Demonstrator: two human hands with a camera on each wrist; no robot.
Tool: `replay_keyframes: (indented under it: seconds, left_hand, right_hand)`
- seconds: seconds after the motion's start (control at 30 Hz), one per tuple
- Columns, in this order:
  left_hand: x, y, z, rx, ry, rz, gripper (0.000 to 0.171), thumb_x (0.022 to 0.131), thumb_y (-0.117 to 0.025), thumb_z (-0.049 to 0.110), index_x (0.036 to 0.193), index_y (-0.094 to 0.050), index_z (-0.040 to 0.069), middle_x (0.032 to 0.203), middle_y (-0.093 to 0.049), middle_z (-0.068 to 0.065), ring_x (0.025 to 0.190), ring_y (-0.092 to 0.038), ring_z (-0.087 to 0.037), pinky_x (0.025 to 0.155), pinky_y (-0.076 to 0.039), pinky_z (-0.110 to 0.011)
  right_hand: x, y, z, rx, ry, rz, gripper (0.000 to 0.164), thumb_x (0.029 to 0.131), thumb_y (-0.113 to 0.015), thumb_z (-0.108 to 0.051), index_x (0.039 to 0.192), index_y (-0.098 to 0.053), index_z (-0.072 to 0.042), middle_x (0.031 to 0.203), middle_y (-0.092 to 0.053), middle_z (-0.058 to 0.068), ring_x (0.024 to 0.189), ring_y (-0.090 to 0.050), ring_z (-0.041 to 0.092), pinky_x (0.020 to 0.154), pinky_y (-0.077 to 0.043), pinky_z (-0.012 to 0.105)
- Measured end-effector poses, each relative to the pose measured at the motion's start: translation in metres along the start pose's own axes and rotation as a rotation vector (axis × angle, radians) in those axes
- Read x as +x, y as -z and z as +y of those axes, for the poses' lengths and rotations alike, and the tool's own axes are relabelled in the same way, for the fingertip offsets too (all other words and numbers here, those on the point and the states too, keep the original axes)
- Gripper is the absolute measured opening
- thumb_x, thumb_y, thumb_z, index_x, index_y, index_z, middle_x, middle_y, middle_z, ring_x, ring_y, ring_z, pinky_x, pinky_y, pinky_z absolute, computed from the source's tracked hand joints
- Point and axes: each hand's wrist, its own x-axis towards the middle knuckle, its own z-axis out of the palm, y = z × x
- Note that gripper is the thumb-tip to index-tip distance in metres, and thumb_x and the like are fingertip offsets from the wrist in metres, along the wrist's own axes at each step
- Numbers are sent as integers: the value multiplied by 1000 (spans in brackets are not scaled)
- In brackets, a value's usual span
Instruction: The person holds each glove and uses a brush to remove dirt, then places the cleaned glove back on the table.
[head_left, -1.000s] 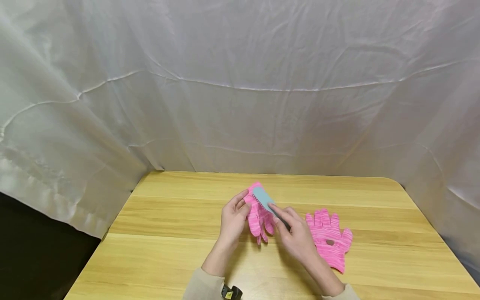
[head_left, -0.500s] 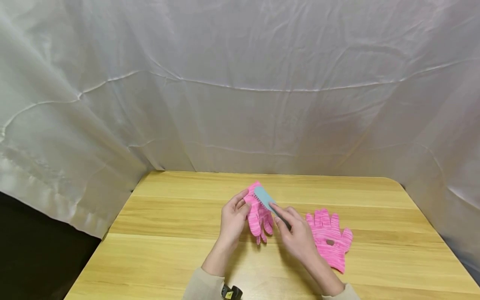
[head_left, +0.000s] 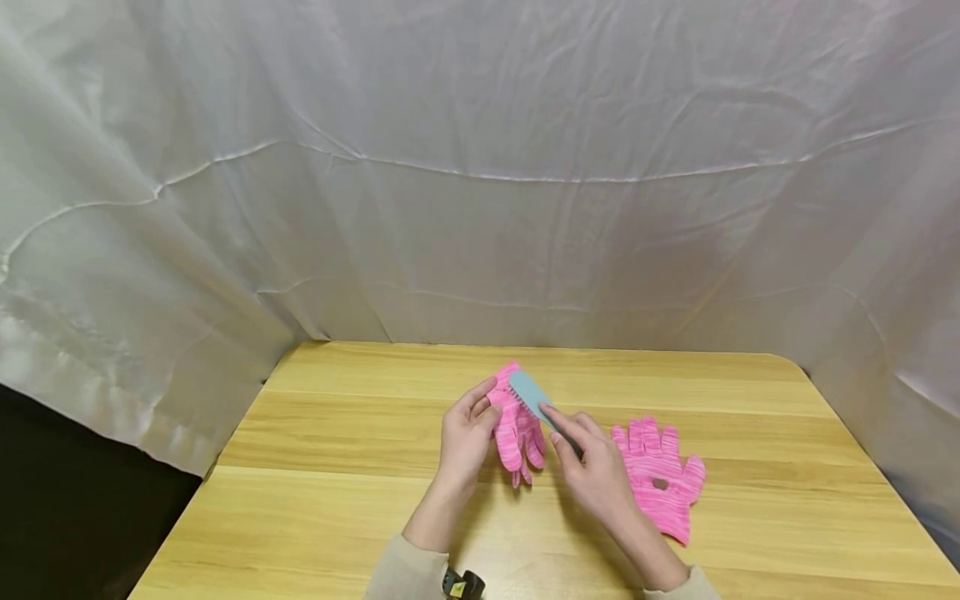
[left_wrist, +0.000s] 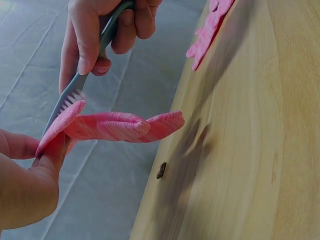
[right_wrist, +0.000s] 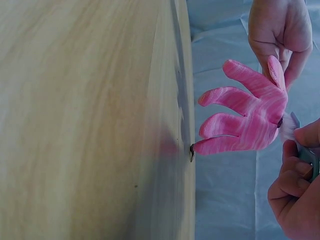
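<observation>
My left hand (head_left: 468,437) pinches a pink knit glove (head_left: 508,433) between thumb and fingers and holds it above the table, its fingers hanging down. My right hand (head_left: 592,462) grips a blue-grey brush (head_left: 529,392) by its dark handle, the index finger stretched along its back. The brush's pale bristles (left_wrist: 72,100) touch the glove by the left fingertips. A dark spot (right_wrist: 280,122) shows on the glove beside the bristles in the right wrist view. A second pink glove (head_left: 667,504), with a brown spot on it, lies flat right of my right hand, which partly hides it.
Both hands are over a light wooden table (head_left: 337,433). A small dark brown bit (left_wrist: 161,170) lies on the wood below the held glove. Grey-white curtains (head_left: 480,242) stand behind and at both sides of the table.
The brush head has shifted slightly along the held glove, and that glove's hanging fingers have swung a little left. My left hand and the lying glove have stayed in place.
</observation>
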Motion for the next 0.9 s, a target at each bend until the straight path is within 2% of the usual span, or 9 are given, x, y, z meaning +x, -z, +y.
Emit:
replay_keyframes:
  seconds: [0.4, 0.63, 0.77, 0.9]
  left_hand:
    - [0, 0, 0, -2, -2, -4, 47, 99, -55, -3, 146, -54, -3, 142, -59, -27, 126, -62, -34, 100, -58, -30]
    - [0, 0, 0, 1, -1, -3, 46, 99, -55, -3, 145, -55, -2, 143, -58, -28, 128, -61, -34, 101, -57, -31]
    - [0, 1, 0, -2, 6, -8, 47, 99, -55, -3, 146, -54, -2, 143, -58, -27, 127, -62, -34, 101, -57, -31]
    - [0, 1, 0, 1, 14, -9, 48, 99, -56, -3, 147, -54, -1, 144, -58, -27, 124, -63, -33, 101, -57, -31]
  right_hand:
    - [0, 0, 1, 5, -33, -3, 43, 97, -69, -4, 138, -69, -17, 95, -68, 8, 66, -46, 5, 54, -42, 22]
    - [0, 0, 0, 11, -61, -3, 45, 96, -70, -3, 137, -70, -19, 93, -66, -1, 65, -45, 5, 53, -42, 22]
    - [1, 1, -1, 56, -50, 4, 46, 95, -71, 0, 137, -70, -18, 92, -66, -3, 65, -46, 6, 53, -43, 22]
    - [1, 1, -1, 85, 5, 25, 46, 94, -71, 1, 136, -70, -15, 92, -67, 4, 66, -46, 5, 53, -43, 22]
